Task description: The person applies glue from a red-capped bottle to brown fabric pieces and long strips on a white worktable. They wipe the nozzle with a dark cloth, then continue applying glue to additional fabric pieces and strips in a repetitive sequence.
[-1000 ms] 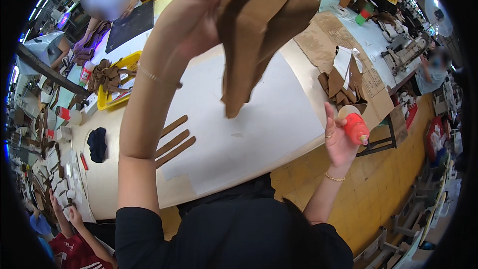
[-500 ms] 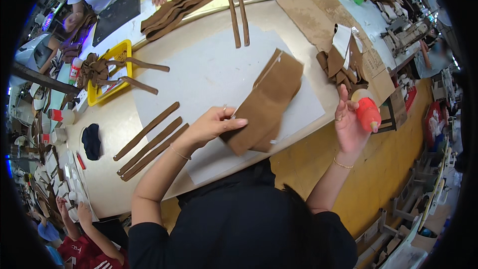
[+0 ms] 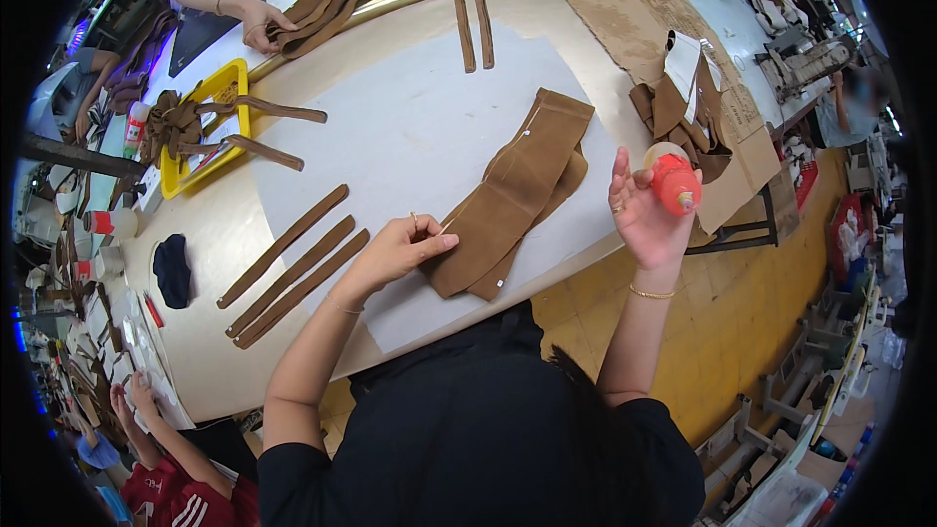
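Observation:
My left hand (image 3: 398,252) pinches the near left edge of a brown fabric panel (image 3: 522,176) between thumb and fingers. This panel lies slantwise over a second brown piece (image 3: 556,210), whose edge sticks out on the right. Small white tags show at their edges. Raised off to the right, my right hand (image 3: 644,224) holds a red squeeze bottle (image 3: 675,185) with its nozzle tipped toward me. Beneath the fabric is a large white sheet (image 3: 390,151) on the table. Several narrow brown strips (image 3: 298,263) lie left of my left hand.
Two more strips (image 3: 470,15) lie at the far side. A yellow basket (image 3: 234,122) with brown straps stands left, near a dark blue cloth (image 3: 173,271). Brown pieces (image 3: 683,127) rest on cardboard (image 3: 625,20) at right. Across the table, a co-worker's hand (image 3: 264,24) touches folded brown fabric.
The brown panel has settled flat on the sheet, still in my left hand. My right hand has come left with the bottle. The co-worker's hand has reached the folded fabric.

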Motion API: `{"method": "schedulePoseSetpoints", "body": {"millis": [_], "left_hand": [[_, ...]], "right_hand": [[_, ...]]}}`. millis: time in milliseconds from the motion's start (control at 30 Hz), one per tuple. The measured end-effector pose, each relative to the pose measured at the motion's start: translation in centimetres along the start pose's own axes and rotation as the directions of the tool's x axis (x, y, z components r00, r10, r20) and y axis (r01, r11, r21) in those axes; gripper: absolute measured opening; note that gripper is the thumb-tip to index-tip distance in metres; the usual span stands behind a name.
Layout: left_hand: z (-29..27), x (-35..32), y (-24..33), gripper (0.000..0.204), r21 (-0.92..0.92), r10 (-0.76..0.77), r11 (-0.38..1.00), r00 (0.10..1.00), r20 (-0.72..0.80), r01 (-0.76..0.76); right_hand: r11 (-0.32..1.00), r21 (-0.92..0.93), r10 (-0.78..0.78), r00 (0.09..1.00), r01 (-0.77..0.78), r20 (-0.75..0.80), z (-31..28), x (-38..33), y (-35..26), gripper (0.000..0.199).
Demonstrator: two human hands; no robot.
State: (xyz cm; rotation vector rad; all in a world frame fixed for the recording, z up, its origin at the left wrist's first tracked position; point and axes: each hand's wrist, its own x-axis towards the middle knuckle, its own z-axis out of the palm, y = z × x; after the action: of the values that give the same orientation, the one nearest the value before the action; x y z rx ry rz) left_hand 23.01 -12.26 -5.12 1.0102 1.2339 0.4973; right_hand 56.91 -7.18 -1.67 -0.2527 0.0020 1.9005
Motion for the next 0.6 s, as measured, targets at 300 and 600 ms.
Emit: {"method": "schedulePoseSetpoints", "body": {"millis": [300,600], "left_hand": [[0.8,1.4,-0.4,0.026,-0.143,0.065,0.988,0.992,0.109,-0.049],[-0.1,2.9,0.7,0.025,0.118,0.091,0.985,0.962,0.257,-0.125]], "right_hand": [[0.982,-0.173,-0.111,0.974,0.077,-0.198,-1.9,4.6,1.5,0.107],[0.963,-0.147,-0.26,0.923,0.226,-0.285,-2.0,7.0,1.8,0.097]]}}
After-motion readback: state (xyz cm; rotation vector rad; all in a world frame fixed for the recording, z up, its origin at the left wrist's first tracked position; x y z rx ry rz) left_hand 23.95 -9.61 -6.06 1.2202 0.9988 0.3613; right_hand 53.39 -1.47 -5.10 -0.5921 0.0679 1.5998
